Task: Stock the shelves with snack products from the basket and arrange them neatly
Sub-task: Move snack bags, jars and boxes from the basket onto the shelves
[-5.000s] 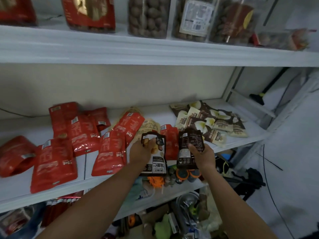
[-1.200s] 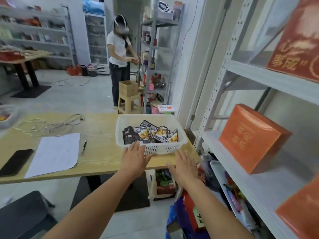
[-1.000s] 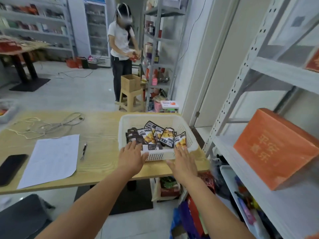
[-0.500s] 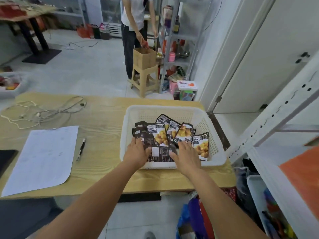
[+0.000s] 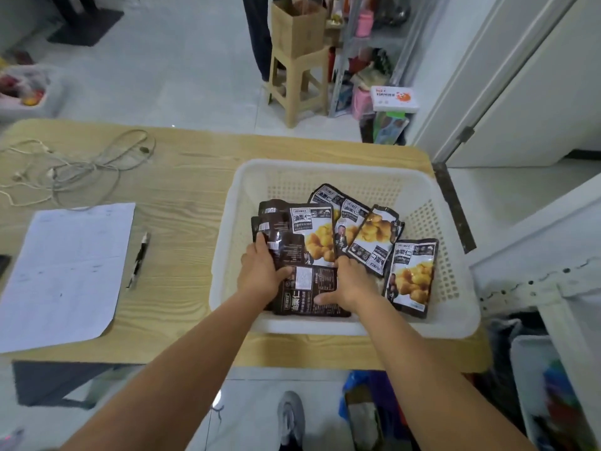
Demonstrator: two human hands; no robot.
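Now, left fingers: the left hand (image 5: 260,271) grips the left edge of the dark brown foil snack pouches (image 5: 312,229), forefinger stretched along it, thumb laid across the top; the other fingers are hidden.
Right fingers: the right hand (image 5: 349,284) holds the nearest pouch (image 5: 309,286), thumb flat on it, fingers curled over its far corner, tips out of sight.
Pouches: all lie overlapping in the white perforated plastic basket (image 5: 357,166) at the right end of the light wood worktop (image 5: 195,177).
In the way: neighbouring pouches overlap the nearest pouch's far edge.
Around: a white sheet of paper (image 5: 65,271), a black pen (image 5: 139,258) just beside it, a tangle of white cable (image 5: 74,170); behind, a beige plastic stool (image 5: 299,83) carrying a brown cardboard box (image 5: 297,27).
Cut off: dark trouser legs (image 5: 257,30) by the stool, cropped by the top edge; a blurred white metal shelf frame (image 5: 536,255) at the right.
Count: nine pouches can be made out, five picture-side up and four label-side up, and the overlap may hide more; one basket, one sheet, one pen.
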